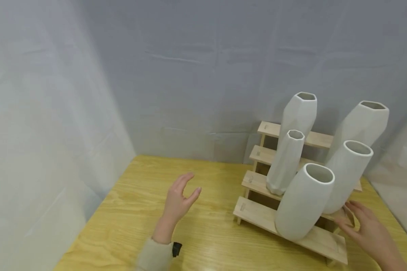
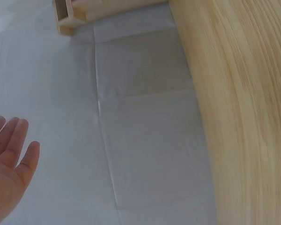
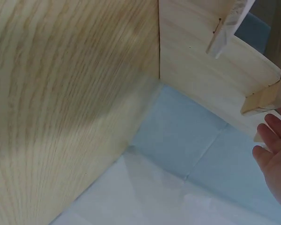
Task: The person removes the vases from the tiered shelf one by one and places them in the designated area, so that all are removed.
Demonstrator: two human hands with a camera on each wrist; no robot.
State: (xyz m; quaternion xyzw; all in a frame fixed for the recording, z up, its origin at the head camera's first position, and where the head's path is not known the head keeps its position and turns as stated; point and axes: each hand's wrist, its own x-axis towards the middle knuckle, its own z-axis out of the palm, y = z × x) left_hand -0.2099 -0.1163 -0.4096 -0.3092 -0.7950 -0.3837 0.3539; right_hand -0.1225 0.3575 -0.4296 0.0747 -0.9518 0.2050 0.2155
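My left hand (image 1: pixel 177 205) hovers over the table (image 1: pixel 122 210), left of a stepped wooden stand (image 1: pixel 257 216). Its fingers are relaxed, thumb apart, and it holds nothing; the left wrist view shows the same hand (image 2: pixel 9 164) with fingers extended. At the stand's right end is my right hand (image 1: pixel 369 227), fingertips right at the end of a lower step. In the right wrist view its loose fingers (image 3: pixel 271 138) reach toward the stand's edge (image 3: pixel 267 96). White vases stand on the steps: a rounded one (image 1: pixel 302 210) lowest, another smooth one (image 1: pixel 346 177) behind it, and a slim faceted one (image 1: pixel 285 165).
Two taller faceted white vases, one at the back left (image 1: pixel 298 113) and one at the back right (image 1: pixel 363 122), stand on the upper steps. Pale cloth (image 1: pixel 190 82) hangs behind the table and along both sides. A black wrist strap piece (image 1: pixel 176 249) shows at the left sleeve.
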